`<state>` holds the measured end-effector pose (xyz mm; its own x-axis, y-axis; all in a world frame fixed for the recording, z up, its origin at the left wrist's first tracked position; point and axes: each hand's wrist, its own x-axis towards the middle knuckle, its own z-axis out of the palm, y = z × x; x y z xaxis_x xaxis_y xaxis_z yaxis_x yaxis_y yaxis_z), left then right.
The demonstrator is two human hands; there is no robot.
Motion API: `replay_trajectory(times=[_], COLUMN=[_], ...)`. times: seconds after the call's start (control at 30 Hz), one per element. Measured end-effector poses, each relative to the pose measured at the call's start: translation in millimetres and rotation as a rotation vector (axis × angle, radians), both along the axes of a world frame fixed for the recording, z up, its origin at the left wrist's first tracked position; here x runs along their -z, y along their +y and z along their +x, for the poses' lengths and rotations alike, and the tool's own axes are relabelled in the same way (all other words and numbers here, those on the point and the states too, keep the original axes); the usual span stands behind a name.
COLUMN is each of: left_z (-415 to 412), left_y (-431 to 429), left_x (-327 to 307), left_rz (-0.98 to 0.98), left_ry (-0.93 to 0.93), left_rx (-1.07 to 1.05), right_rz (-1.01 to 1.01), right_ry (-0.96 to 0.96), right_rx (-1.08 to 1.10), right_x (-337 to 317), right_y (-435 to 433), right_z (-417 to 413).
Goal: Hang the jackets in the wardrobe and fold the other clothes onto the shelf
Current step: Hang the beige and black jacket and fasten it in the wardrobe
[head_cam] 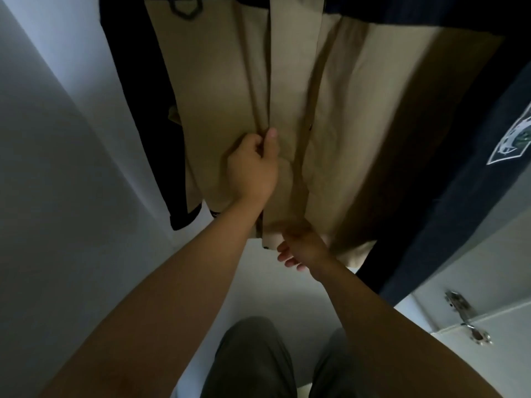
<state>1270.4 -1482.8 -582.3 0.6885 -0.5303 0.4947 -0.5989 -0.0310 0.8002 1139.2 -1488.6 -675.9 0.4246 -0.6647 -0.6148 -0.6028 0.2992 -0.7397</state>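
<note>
A beige jacket point(224, 81) hangs inside the wardrobe, filling the upper middle of the head view. My left hand point(253, 165) pinches its front edge between thumb and curled fingers, about two thirds of the way down. My right hand point(301, 248) is at the jacket's bottom hem, with its fingers partly tucked behind the cloth; how it holds the hem is hidden. A black garment point(138, 104) hangs to the left of the beige jacket. A navy jacket point(459, 173) with a white and green badge hangs to the right.
The white wardrobe side wall point(57, 168) stands close on the left. A white wardrobe door with a metal hinge point(465, 317) is at the lower right. The white wardrobe floor point(258, 288) lies below the garments. My legs in dark trousers point(253, 363) are at the bottom.
</note>
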Motion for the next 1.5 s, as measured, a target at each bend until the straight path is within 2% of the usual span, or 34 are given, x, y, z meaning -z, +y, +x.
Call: replay_trajectory(times=[0.07, 0.2, 0.27, 0.4, 0.47, 0.6, 0.67, 0.77, 0.87, 1.0, 1.1, 1.2, 1.3, 1.4, 1.5], left_z=[6, 16, 22, 31, 36, 45, 45, 37, 31, 21, 11, 5, 1, -2, -3], left_y=[-5, 0, 7, 26, 34, 42, 45, 52, 66, 90, 108, 116, 114, 111, 110], left_x=[9, 46, 74, 120, 138, 165, 174, 181, 197, 215, 225, 232, 232, 231, 229], left_rz=[0.026, 0.219, 0.345, 0.476, 0.563, 0.728, 0.753, 0.674, 0.681, 0.496, 0.506, 0.553, 0.542, 0.521, 0.496], left_ry=[0.087, 0.122, 0.127, 0.278, 0.282, 0.442, 0.619, 1.048, 1.255, 1.584, 1.599, 1.489, 1.368, 1.291, 1.328], left_rx=[0.057, 0.154, 0.210, 0.349, 0.305, 0.242, 0.220, 0.142, 0.200, 0.305, 0.319, 0.337, 0.361, 0.370, 0.383], right_rz=[0.190, 0.599, 0.720, 0.770, 0.712, 0.692, 0.700, 0.708, 0.747, 0.749, 0.585, 0.448, 0.413, 0.373, 0.515], right_ry=[-0.016, -0.306, -0.425, -0.549, -0.572, -0.650, -0.640, -0.536, -0.461, -0.408, -0.240, -0.147, -0.166, -0.295, -0.369], right_rx=[0.069, 0.464, 0.595, 0.746, 0.827, 0.920, 0.914, 0.851, 0.729, 0.650, 0.532, 0.484, 0.522, 0.589, 0.630], right_x=[23, 62, 76, 92, 99, 115, 118, 120, 125, 125, 124, 126, 123, 121, 118], right_y=[1, 4, 4, 6, 4, -3, -1, 10, 24, 35, 39, 43, 49, 52, 52], right_z=[3, 14, 20, 32, 39, 48, 46, 37, 27, 12, -4, -14, -13, -14, -17])
